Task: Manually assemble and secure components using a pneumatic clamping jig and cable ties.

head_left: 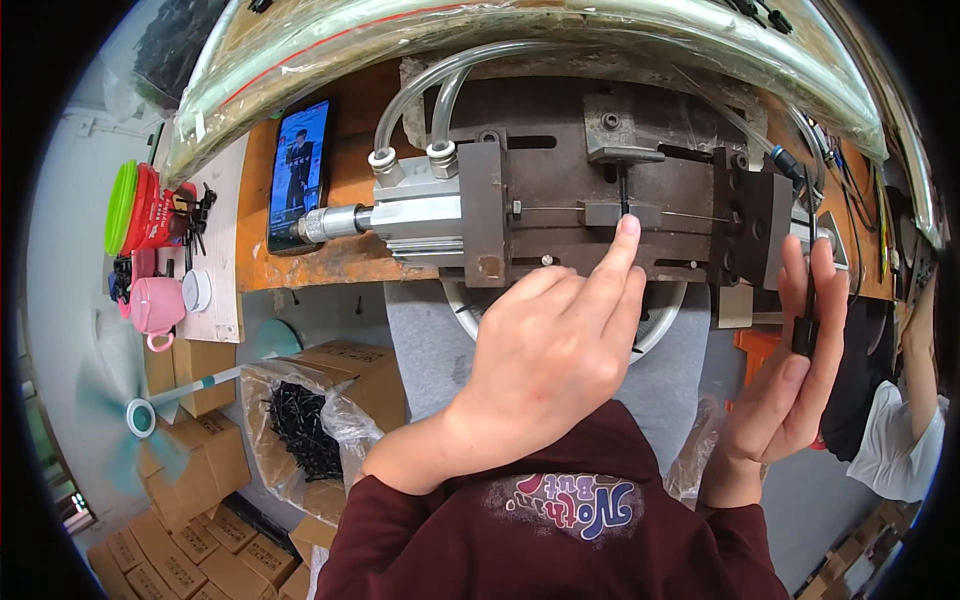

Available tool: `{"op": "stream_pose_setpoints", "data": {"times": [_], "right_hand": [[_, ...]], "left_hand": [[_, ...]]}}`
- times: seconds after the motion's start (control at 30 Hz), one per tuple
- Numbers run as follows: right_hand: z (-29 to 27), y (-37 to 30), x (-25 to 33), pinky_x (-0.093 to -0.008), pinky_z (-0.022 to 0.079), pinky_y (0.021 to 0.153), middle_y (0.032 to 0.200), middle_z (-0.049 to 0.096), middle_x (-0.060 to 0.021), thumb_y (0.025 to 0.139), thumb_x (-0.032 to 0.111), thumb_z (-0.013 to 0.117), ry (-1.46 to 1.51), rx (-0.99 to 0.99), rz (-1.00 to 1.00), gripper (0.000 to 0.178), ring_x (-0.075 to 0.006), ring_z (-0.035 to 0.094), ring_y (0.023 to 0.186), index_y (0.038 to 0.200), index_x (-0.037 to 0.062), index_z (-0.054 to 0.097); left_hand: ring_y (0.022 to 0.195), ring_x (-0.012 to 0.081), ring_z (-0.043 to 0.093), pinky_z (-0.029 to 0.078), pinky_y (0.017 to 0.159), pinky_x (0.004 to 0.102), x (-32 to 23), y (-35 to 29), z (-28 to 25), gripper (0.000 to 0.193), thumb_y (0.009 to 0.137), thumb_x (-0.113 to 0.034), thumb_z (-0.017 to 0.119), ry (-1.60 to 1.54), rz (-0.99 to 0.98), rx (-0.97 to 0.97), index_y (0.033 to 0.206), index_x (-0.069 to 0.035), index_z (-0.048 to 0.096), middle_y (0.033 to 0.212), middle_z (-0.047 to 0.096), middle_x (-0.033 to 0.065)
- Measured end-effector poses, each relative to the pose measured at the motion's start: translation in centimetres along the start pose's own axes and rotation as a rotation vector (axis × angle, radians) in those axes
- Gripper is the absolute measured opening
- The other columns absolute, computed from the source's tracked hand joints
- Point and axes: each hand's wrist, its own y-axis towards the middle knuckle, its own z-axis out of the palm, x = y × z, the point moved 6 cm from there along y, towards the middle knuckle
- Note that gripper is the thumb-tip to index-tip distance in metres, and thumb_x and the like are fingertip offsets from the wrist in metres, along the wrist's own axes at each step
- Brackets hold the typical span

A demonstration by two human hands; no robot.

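My left hand [560, 335] reaches over the metal fixture with its index finger stretched out. That fingertip touches the near end of a thin black rod [624, 185], which lies across a small steel block [600, 214] and under a metal clamp [622, 153]. The other fingers are loosely bent, and the thumb is hidden. At the fixture's right end, my right hand [785, 385] is raised, holding a black plastic piece with a thin shaft [803, 337] between thumb and fingers. A silver air cylinder [418, 217] is mounted on the fixture's left side.
A phone [300, 165] leans at the left on the wooden bench [345, 268]. Clear air hoses [400, 95] arch behind the cylinder. Below left, a carton [350, 365] holds a bag of black parts [302, 430], near a fan [141, 418]. Another person's arm [918, 345] shows at far right.
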Motion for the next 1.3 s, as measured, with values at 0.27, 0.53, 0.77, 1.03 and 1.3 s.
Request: {"op": "stream_pose_setpoints", "data": {"times": [0.27,0.53,0.77,1.03,1.3], "right_hand": [[0.7,0.4,0.9,-0.0366,0.055,0.089,0.131,0.056,-0.0268,0.071,-0.005,0.078,0.065,0.143,0.027,0.035,-0.0313,0.066,0.111,0.104,-0.0031,0.064],[4.4,1.3,1.7,-0.0342,0.055,0.074,0.121,0.065,-0.0241,0.071,-0.002,0.071,-0.196,0.342,-0.209,0.027,-0.0297,0.068,0.085,0.097,-0.0055,0.066],[6.7,1.3,2.0,-0.0274,0.048,0.056,0.123,0.067,-0.0161,0.071,0.0,0.075,-0.359,0.452,-0.188,0.026,-0.0189,0.062,0.06,0.096,-0.0001,0.065],[6.4,1.7,1.9,-0.0257,0.046,0.053,0.129,0.064,-0.016,0.071,0.001,0.063,-0.364,0.49,-0.235,0.028,-0.0127,0.053,0.05,0.098,-0.0007,0.065],[2.9,6.7,2.4,-0.0325,0.051,0.059,0.113,0.069,-0.0137,0.076,0.011,0.079,-0.214,0.39,-0.185,0.032,-0.0238,0.065,0.068,0.105,0.0044,0.067]], "left_hand": [[0.064,0.0169,0.066,0.052,0.059,0.0275,0.4,-0.3,0.0,0.028,0.071,-0.007,0.077,-0.031,-0.037,0.009,0.099,-0.001,0.072,0.124,0.067,0.0127],[0.064,0.0187,0.066,0.053,0.057,0.0301,1.1,-2.8,-1.2,0.023,0.074,-0.011,0.076,-0.324,0.023,0.333,0.096,-0.005,0.072,0.117,0.07,0.0083],[0.081,0.0232,0.071,0.057,0.064,0.0348,0.9,-6.3,1.6,0.019,0.079,-0.014,0.073,-0.494,-0.009,0.49,0.096,-0.006,0.071,0.113,0.071,0.0064],[0.091,0.0247,0.069,0.057,0.075,0.0359,1.4,-7.5,5.4,0.023,0.083,-0.02,0.07,-0.51,-0.016,0.566,0.102,-0.006,0.07,0.112,0.07,0.006],[0.097,0.0237,0.068,0.056,0.079,0.0351,1.1,-6.0,3.7,0.029,0.084,-0.024,0.071,-0.521,-0.003,0.42,0.106,-0.005,0.069,0.115,0.068,0.0076]]}}
